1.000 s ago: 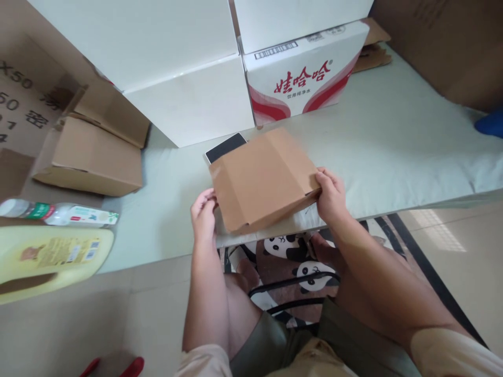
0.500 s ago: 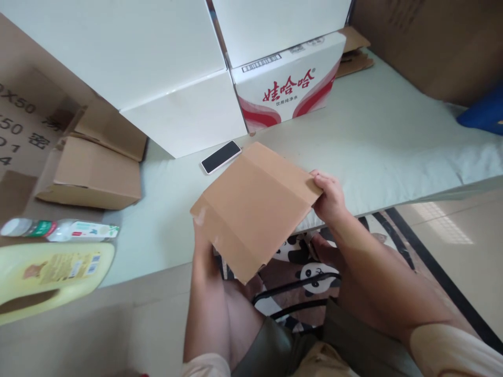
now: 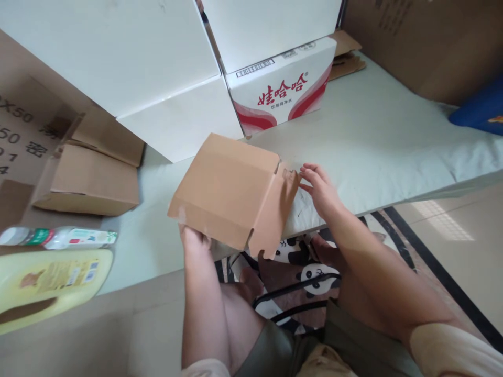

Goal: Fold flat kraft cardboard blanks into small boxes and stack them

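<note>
A brown cardboard box, folded flat with creased panels, is tilted above the front edge of the table. My left hand grips its near left edge from below; part of the fingers is hidden under the board. At the right end a notched side flap hangs angled downward. My right hand is beside that flap with fingers stretched out and apart, the fingertips at its upper corner; I cannot tell whether they touch it.
White cartons and a red-lettered white carton stand at the back of the cloth-covered table. Small brown boxes, a plastic bottle and a yellow jug are at left. A blue object is at right.
The cardboard has shifted left and turned, and its right flap now shows, bent down. My right hand has let go of the corner and opened. The black-faced phone-like slab is now covered.
</note>
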`<state>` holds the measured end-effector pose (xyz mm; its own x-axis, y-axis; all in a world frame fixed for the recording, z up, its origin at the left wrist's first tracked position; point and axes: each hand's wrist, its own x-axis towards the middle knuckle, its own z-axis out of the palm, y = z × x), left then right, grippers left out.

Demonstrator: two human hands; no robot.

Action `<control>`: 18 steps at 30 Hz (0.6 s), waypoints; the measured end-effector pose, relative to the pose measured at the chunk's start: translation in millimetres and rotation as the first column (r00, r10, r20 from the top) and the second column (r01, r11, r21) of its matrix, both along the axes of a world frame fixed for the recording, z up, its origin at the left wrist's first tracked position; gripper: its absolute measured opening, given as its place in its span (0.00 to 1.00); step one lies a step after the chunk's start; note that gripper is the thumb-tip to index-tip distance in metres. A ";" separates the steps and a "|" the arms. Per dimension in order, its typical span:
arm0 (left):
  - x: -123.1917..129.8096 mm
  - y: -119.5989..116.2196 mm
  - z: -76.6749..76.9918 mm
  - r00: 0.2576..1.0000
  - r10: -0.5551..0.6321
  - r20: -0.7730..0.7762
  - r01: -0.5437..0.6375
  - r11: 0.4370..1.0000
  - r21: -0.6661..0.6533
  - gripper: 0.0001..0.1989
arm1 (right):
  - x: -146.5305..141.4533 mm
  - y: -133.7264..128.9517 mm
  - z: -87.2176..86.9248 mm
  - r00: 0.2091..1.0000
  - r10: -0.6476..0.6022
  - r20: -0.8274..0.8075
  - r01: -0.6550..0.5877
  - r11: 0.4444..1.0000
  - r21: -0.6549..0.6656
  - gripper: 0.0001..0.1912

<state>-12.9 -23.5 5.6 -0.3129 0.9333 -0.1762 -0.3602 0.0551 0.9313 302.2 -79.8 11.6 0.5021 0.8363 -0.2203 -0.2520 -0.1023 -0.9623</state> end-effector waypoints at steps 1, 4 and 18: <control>0.7 1.8 -0.8 1.000 -0.009 0.023 0.009 1.000 0.001 0.26 | -1.6 -0.5 -0.4 0.999 0.028 -0.019 -0.028 0.999 -0.018 0.22; -0.8 3.9 -4.1 0.997 -0.049 0.065 0.049 0.999 -0.006 0.22 | -4.6 -1.5 -0.9 0.996 0.048 -0.078 -0.051 0.998 -0.037 0.30; 5.4 -1.7 -6.7 0.968 -0.218 0.126 0.217 0.976 0.024 0.20 | -18.7 -6.2 7.8 0.893 0.263 -0.365 -0.264 0.963 0.049 0.17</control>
